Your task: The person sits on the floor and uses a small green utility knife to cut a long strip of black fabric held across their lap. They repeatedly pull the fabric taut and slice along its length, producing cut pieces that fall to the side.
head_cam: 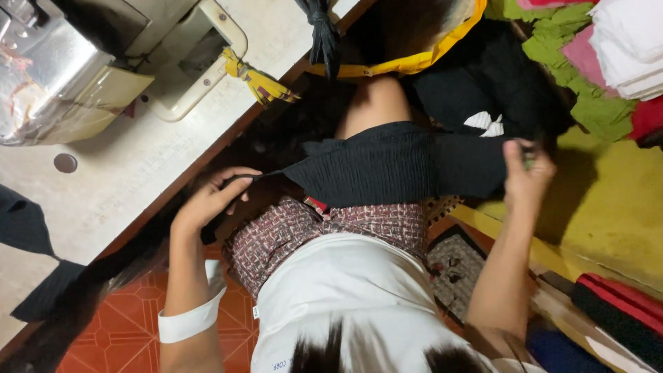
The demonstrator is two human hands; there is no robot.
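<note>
A black ribbed piece of cloth (387,162) lies stretched across my lap, over my knee. My left hand (210,200) pinches its left corner beside the table edge. My right hand (526,173) grips its right end, fingers closed on the fabric. Under the cloth show my patterned red skirt (324,231) and white top (352,297).
A sewing machine (76,62) stands on the beige table (124,173) at the left, with a yellow tassel (259,81) near its base. More black cloth (494,76) and a yellow-rimmed bag (414,63) lie ahead. Green, pink and white fabric stacks (594,55) sit at the upper right. Orange floor tiles (131,324) are below.
</note>
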